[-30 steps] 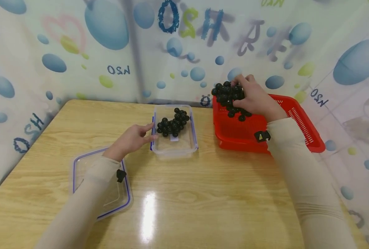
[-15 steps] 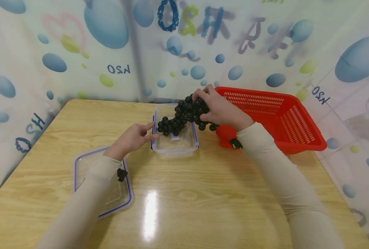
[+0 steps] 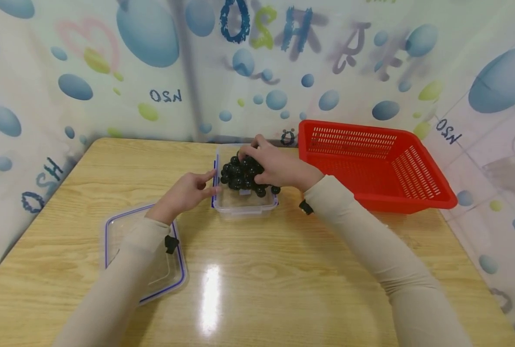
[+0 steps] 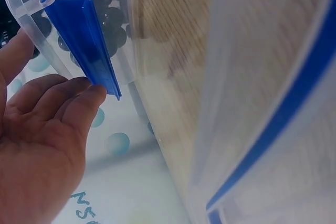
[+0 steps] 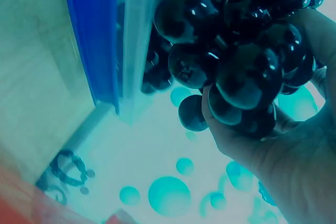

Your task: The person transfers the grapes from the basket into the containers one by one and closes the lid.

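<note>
My right hand point(image 3: 281, 166) grips a bunch of glossy black grapes point(image 5: 247, 77), thumb on one side and fingers on the other. That bunch is over and partly inside a clear plastic container point(image 3: 244, 210), against another bunch of grapes point(image 3: 230, 173) lying there. Whether the held bunch touches the floor is hidden. At the container's left side, my left hand point(image 3: 188, 193) rests its extended fingertips on the wall. In the left wrist view those fingertips touch the blue latch point(image 4: 86, 45), with the thumb near the rim.
A red plastic basket point(image 3: 407, 205) with slotted walls stands at the right, with no grapes visible in it. The clear lid with a blue seal point(image 3: 166, 265) lies left, partly under my left forearm. A patterned curtain point(image 3: 153, 120) hangs behind the wooden table point(image 3: 257, 274).
My right hand has carried the bunch of grapes leftward from above the red basket, then down to the container. The left hand stays at the container's side.
</note>
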A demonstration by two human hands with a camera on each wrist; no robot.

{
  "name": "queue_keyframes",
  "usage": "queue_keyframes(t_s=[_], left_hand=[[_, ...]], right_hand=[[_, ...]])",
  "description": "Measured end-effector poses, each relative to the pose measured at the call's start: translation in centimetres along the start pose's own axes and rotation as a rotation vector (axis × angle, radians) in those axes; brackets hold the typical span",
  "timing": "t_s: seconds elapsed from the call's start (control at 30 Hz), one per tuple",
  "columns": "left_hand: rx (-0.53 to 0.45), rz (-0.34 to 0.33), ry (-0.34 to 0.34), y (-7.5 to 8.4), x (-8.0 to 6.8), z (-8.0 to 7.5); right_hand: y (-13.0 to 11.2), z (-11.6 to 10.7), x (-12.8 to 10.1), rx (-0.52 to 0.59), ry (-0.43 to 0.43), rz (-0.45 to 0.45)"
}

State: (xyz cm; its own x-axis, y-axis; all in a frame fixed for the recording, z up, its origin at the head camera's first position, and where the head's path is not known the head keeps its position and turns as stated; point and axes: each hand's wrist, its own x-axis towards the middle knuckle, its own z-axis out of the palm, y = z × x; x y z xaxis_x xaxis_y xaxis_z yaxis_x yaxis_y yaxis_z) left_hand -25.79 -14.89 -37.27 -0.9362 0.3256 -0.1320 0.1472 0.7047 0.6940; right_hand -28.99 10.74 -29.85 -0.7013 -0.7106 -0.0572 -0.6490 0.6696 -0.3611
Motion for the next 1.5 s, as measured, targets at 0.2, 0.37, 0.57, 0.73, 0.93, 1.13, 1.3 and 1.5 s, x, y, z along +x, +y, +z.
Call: queue_keyframes(t_s=[0.2,0.37,0.57,0.73,0.93,1.13,1.3,1.5], left_hand=[[-0.01,-0.002,-0.014,-0.2,0.0,0.0],[-0.007,-0.004,-0.021,-0.2,0.1,0.1],[0.006,-0.008,-0.028,0.0,0.3,0.3],[-0.008,-0.007,-0.021,0.1,0.5,0.2],[-0.023,-0.012,-0.035,0.2,0.6,0.1],[0.001,-0.014,-0.024,0.3,0.5,-0.1],[-0.002,-0.036,-0.024,0.2,0.3,-0.3],[-0.019,-0.043,-0.026,0.1,0.2,-0.3]], right_hand=[[-0.3,1.3,0.3,-0.019,-0.009,-0.029],[0.0,1.9,0.1,-0.015,0.004,-0.02],[0.7,3.2,-0.4,0.054,0.001,0.007],[0.8,3.9,-0.3,0.096,0.047,-0.022],[1.0,4.7,-0.2,0.094,0.089,-0.032],[0.8,5.2,0.0,0.055,0.093,-0.036],[0.4,5.5,0.4,0.001,0.058,-0.02],[0.0,6.0,0.6,-0.031,0.067,0.011]])
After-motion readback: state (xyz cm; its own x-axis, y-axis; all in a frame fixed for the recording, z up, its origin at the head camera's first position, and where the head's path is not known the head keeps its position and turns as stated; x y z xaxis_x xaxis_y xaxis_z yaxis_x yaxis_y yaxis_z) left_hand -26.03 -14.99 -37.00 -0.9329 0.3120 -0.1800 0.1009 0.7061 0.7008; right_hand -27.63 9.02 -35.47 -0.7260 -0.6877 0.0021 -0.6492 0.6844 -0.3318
